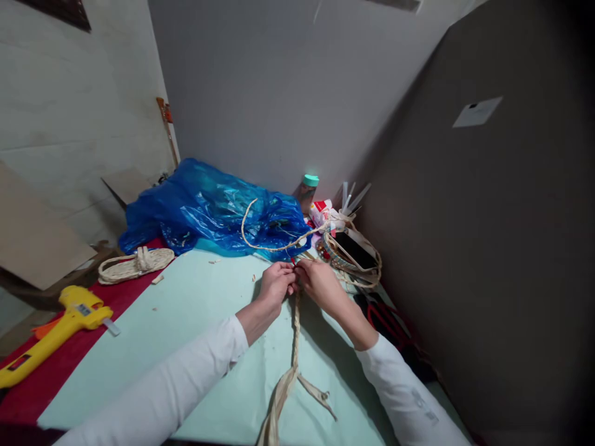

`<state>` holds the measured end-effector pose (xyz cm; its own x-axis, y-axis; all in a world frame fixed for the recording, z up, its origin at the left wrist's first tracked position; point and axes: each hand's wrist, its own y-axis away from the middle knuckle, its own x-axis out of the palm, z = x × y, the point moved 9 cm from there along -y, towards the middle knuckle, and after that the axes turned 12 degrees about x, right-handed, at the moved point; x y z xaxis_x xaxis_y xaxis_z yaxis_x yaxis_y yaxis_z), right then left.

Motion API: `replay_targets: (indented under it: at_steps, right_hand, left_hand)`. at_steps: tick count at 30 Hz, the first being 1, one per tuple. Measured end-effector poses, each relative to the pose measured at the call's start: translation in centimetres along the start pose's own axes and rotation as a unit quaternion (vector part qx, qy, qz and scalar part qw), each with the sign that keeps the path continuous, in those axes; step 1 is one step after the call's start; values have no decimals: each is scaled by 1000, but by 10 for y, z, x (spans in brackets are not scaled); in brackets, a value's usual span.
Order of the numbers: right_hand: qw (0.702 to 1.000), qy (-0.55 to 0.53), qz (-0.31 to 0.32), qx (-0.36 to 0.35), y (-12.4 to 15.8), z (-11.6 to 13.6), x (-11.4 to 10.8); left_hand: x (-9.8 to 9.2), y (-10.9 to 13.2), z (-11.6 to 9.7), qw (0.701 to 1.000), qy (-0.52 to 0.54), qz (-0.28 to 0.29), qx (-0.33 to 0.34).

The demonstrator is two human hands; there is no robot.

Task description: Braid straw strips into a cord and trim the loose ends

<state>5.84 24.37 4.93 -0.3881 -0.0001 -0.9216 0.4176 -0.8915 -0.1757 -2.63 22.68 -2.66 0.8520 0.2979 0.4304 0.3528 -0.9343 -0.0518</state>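
My left hand (275,284) and my right hand (321,284) meet over the middle of the table, fingers pinched close together. Between them they grip a braided straw cord (296,331). From my fingers the braid runs down toward me and ends in loose flat straw strands (277,406), with a short strand branching right. Something tiny and red (293,261) shows at my fingertips, too small to name. Past my hands, more thin straw braid (274,249) curves over the bag and toward the right. The fingers partly hide the gripped spot.
A blue plastic bag (199,204) lies at the back. On the left are a yellow glue gun (77,316) and a coiled straw braid (137,265). At the back right stand a green-capped jar (307,192) and a cluttered basket (376,263). Dark walls border the right.
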Motion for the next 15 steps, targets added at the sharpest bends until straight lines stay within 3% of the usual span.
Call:
replay_targets:
  at_steps: [7, 15]
  right_hand:
    - [992, -119, 47, -3, -6, -20, -2]
    - [982, -173, 75, -14, -9, -30, -3]
  left_hand:
    - [4, 3, 4, 999, -44, 33, -5]
    - [5, 5, 2, 994, -99, 52, -2]
